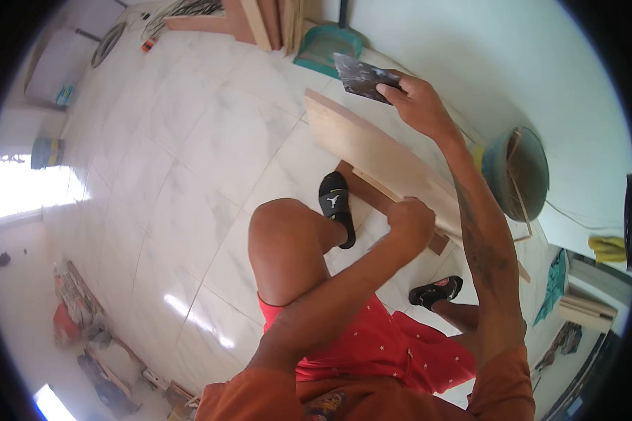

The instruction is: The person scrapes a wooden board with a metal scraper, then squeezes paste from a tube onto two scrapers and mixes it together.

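My right hand [418, 105] is raised beyond the far part of a board, its fingers and thumb closed on a putty knife [364, 77]. The knife's wide, dark blade has pale smears and points left. My left hand [411, 223] is a fist at the near side of the light wooden board [379, 151]; what it holds, if anything, is hidden. The board is tilted up on its long edge, with a darker wood strip [366, 191] beneath it on the floor. Both my feet, in black slides, stand on the near side of the board.
A teal dustpan [328, 49] lies by the wall, near leaning wood pieces [256, 21]. To the right of my right arm is a bucket [527, 175] with thin sticks in it. Tools and scraps [84, 323] line the left wall. The floor [211, 140] is glossy tile.
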Tool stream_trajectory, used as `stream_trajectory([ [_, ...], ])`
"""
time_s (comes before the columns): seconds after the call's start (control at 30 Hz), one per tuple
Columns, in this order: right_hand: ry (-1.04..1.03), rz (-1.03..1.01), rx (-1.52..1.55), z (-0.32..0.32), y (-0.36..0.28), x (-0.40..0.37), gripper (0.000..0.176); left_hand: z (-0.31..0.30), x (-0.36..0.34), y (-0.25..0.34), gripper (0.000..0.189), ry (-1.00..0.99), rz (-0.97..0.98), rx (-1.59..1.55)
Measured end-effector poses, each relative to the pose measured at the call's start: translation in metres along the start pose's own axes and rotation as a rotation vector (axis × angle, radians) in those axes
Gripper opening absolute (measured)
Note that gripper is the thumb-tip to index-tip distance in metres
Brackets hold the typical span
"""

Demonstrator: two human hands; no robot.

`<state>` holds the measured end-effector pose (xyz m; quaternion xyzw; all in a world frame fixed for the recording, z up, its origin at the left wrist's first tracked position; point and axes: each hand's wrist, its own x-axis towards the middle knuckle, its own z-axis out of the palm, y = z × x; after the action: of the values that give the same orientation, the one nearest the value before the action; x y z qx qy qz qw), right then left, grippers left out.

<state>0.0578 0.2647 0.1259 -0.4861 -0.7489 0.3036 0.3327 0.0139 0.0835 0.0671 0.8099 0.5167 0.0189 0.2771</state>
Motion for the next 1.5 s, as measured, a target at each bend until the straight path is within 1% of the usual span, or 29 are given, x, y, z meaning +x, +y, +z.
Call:
stream_trajectory([
  [0.03,0.001,0.101,-0.015,-0.021,-0.014,-0.014,0.029,-0.016,-0.003,-0.007,0.021,-0.077,0.064,-0.063],
  [0.07,0.014,0.173,0.022,-0.037,-0.015,-0.027,0.028,-0.026,-0.005,-0.011,0.021,-0.156,0.129,-0.125],
  [0.13,0.044,0.312,0.107,-0.070,-0.014,-0.053,0.026,-0.025,-0.010,-0.009,0.019,-0.124,0.166,-0.091],
  [0.17,0.104,0.276,0.195,-0.079,0.003,-0.066,0.023,-0.023,-0.012,-0.008,0.018,-0.110,0.187,-0.074],
  [0.27,0.150,0.286,0.248,-0.107,-0.018,-0.105,0.022,-0.023,-0.017,-0.006,0.020,-0.126,0.260,-0.094],
  [0.37,0.163,0.265,0.233,-0.125,-0.008,-0.139,0.028,-0.014,-0.022,-0.011,0.019,-0.007,0.334,-0.117],
  [0.43,0.194,0.318,0.224,-0.142,-0.033,-0.170,0.027,-0.022,-0.018,-0.015,0.023,-0.147,0.341,-0.104],
  [0.47,0.210,0.340,0.213,-0.151,-0.043,-0.185,0.027,-0.022,-0.019,-0.020,0.026,-0.095,0.399,-0.140],
  [0.5,0.253,0.340,0.276,-0.156,-0.042,-0.203,0.027,-0.019,-0.020,-0.024,0.028,-0.049,0.458,-0.179],
  [0.6,0.366,0.397,0.479,-0.170,-0.050,-0.262,0.029,-0.037,-0.022,-0.015,0.033,-0.156,0.466,-0.207],
  [0.63,0.414,0.453,0.498,-0.173,-0.054,-0.282,0.033,-0.044,-0.020,-0.011,0.036,-0.197,0.471,-0.218],
  [0.67,0.488,0.473,0.597,-0.173,-0.052,-0.300,0.034,-0.049,-0.018,-0.005,0.040,-0.236,0.472,-0.228],
  [0.73,0.630,0.499,0.800,-0.167,-0.047,-0.334,0.035,-0.070,-0.023,0.020,0.039,-0.249,0.347,-0.396],
  [0.77,0.691,0.561,0.819,-0.165,-0.052,-0.350,0.037,-0.074,-0.025,0.029,0.039,-0.255,0.277,-0.474],
  [0.87,0.739,0.660,0.962,-0.155,-0.061,-0.388,0.042,-0.062,-0.018,0.044,0.043,-0.349,0.145,-0.950],
  [0.9,0.774,0.699,0.976,-0.146,-0.063,-0.398,0.045,-0.068,-0.022,0.056,0.044,-0.426,0.099,-1.054],
  [1.0,0.881,0.772,1.078,-0.110,-0.068,-0.419,0.047,-0.058,-0.032,0.082,0.044,-0.509,-0.016,-1.086],
  [1.07,0.967,0.731,1.098,-0.092,-0.067,-0.419,0.049,-0.037,-0.039,0.092,0.044,-0.600,-0.005,-1.108],
  [1.1,0.973,0.728,1.153,-0.089,-0.073,-0.417,0.053,-0.027,-0.042,0.095,0.044,-0.640,-0.006,-1.114],
  [1.2,0.992,0.819,1.024,-0.082,-0.067,-0.427,0.055,-0.012,-0.051,0.105,0.045,-0.735,-0.046,-1.169],
  [1.23,0.951,0.840,0.970,-0.082,-0.070,-0.432,0.059,-0.011,-0.052,0.108,0.045,-0.750,-0.042,-1.169],
  [1.33,0.890,0.921,0.877,-0.089,-0.079,-0.446,0.056,-0.012,-0.053,0.120,0.044,-0.782,-0.032,-1.183],
  [1.43,0.818,0.806,0.952,-0.093,-0.074,-0.467,0.049,-0.014,-0.060,0.134,0.039,-0.792,-0.038,-1.176],
  [1.5,0.751,0.880,0.837,-0.100,-0.077,-0.476,0.050,-0.016,-0.059,0.141,0.037,-0.776,-0.039,-1.145],
])
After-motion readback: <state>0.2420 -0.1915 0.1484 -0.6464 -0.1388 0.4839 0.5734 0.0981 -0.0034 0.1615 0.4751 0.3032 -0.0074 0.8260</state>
